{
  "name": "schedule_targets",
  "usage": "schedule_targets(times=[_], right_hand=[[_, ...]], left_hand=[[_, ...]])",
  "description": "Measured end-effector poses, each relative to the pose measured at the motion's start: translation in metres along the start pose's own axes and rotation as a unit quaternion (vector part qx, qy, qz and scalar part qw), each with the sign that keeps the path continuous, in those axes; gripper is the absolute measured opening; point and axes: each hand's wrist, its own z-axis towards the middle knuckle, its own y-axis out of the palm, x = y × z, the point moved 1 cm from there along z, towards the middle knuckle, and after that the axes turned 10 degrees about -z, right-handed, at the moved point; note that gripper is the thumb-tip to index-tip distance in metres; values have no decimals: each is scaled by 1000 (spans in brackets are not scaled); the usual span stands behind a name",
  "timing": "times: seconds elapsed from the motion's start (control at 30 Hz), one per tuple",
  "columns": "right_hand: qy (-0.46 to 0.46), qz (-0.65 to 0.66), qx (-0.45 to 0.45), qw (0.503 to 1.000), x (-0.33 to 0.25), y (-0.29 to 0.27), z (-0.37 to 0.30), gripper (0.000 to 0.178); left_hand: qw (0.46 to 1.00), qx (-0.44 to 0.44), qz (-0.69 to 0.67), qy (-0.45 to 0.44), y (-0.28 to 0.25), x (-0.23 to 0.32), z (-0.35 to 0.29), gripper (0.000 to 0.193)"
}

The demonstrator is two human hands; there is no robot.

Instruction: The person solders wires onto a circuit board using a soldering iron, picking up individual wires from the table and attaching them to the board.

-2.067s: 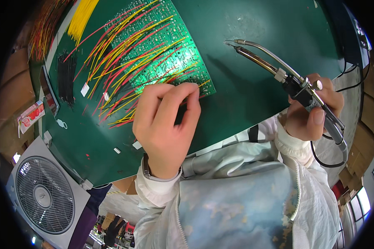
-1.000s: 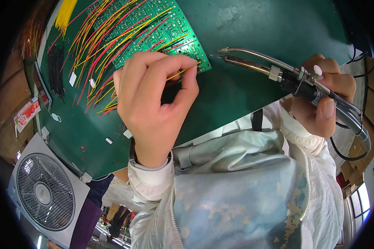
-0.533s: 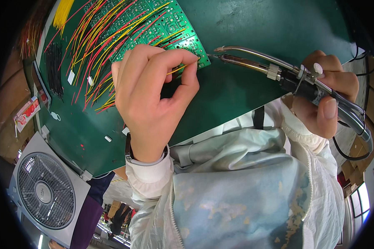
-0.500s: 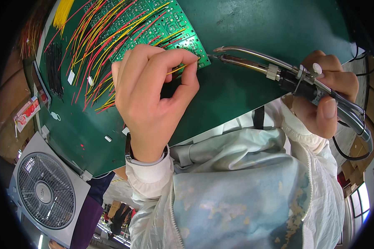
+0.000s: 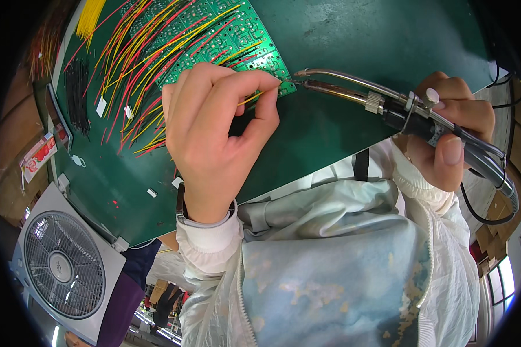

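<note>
Between thumb and forefinger my left hand (image 5: pixel 217 115) pinches a yellow wire (image 5: pixel 250 99), its end at the near right corner of the green circuit board (image 5: pixel 263 34). My right hand (image 5: pixel 454 124) grips a soldering iron (image 5: pixel 396 113) by its black handle. A curved metal tube runs along the iron's top, and its tip lies right at that same board corner, close to my left fingertips. Red, yellow and black wires (image 5: pixel 150 52) stick out from the board in rows toward the left. My left hand hides part of the board and some wires.
A bundle of yellow wires (image 5: pixel 89 22) and a bundle of black wires (image 5: pixel 78 95) lie on the green tabletop (image 5: pixel 341 139) at left. Small white pieces (image 5: pixel 151 192) are scattered nearby. A box fan (image 5: pixel 61 266) stands beyond the left edge. The iron's cable (image 5: pixel 483 218) loops down at right.
The soldering iron has shifted slightly left, its tip now at the board's corner. The board and my left hand have moved a touch to the right, still pinching the yellow wire.
</note>
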Motion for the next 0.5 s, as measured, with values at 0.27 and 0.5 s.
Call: schedule_targets(times=[0.27,0.5], right_hand=[[2,-2,-12,1000,0,-1,-2,30],[5,7,-5,1000,-4,1,-7,33]], left_hand=[[1000,3,4,3,2,1,-1,22],[1000,12,18,11,2,-1,-1,26]])
